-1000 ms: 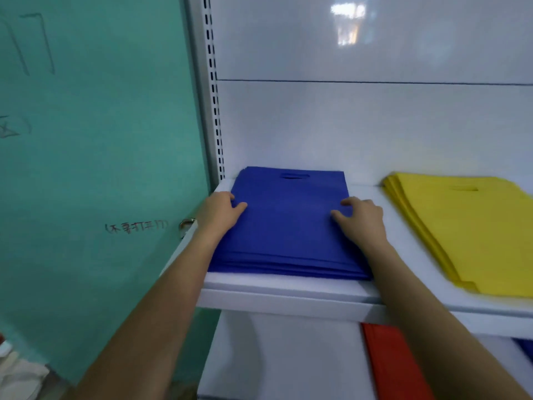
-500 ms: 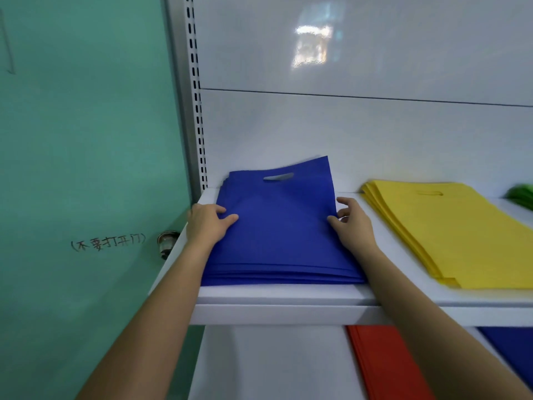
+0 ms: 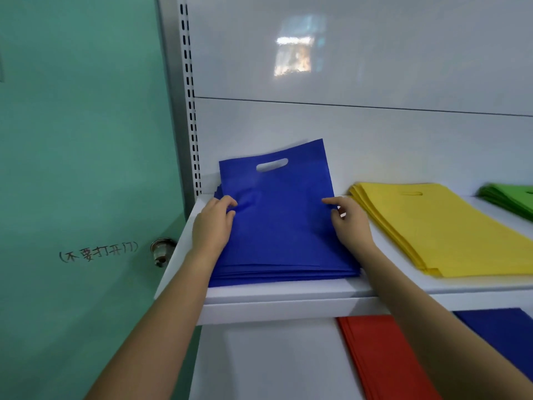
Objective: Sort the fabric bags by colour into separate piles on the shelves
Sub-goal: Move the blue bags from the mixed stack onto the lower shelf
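Observation:
A pile of blue fabric bags [image 3: 284,267] lies at the left end of the white shelf [image 3: 288,295]. The top blue bag [image 3: 277,203] is tilted up at its far end, its cut-out handle showing against the back wall. My left hand [image 3: 213,223] pinches the bag's left edge and my right hand [image 3: 349,223] pinches its right edge. Further right on the same shelf lie a yellow pile [image 3: 438,229] and a green pile [image 3: 510,197]. On the shelf below are a red pile [image 3: 380,356] and another blue pile [image 3: 501,333].
A teal door [image 3: 80,168] with a metal knob [image 3: 161,251] and handwritten characters stands just left of the shelving. A slotted metal upright [image 3: 190,96] marks the shelf's left side. The glossy white back panel [image 3: 346,125] closes the rear.
The far end of the top blue bag has risen from flat on the pile. Both hands shifted from resting on the pile to pinching the bag's side edges. The view swung right, showing the green pile.

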Demonstrator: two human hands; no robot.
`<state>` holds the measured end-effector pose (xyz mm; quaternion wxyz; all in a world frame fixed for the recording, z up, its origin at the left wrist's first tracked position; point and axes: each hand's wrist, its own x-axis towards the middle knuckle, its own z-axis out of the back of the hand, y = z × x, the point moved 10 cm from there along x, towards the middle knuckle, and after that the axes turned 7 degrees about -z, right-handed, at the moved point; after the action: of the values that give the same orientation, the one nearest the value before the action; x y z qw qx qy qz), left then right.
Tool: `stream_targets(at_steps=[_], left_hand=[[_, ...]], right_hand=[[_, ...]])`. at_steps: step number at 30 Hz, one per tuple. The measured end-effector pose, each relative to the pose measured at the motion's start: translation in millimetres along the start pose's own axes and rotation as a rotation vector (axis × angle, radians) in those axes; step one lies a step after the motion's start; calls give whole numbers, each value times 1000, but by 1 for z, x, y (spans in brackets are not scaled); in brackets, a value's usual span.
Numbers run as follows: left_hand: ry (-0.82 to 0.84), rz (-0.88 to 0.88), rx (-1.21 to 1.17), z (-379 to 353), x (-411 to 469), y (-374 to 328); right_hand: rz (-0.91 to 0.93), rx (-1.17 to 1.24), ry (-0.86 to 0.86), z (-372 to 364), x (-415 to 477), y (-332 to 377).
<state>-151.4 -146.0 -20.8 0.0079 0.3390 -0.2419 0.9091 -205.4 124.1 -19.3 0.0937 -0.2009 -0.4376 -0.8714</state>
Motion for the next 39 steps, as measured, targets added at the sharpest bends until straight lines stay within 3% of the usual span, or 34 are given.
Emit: stream_targets(at_steps=[7,13,28,39], left_hand=[[-91,-6,-372,22,1,-27],[8,51,-714,2,-19,-78],[302,-281,-600,-155,-168,-318],[643,-214,-539,-331,-310,-448]], right_hand=[[10,-10,-114,50,-35,7],[-48,130,-333,130,-106,-24],[-471,-7,-479,303,-271,-230],[-716,-153,-309,400,-363,-389]])
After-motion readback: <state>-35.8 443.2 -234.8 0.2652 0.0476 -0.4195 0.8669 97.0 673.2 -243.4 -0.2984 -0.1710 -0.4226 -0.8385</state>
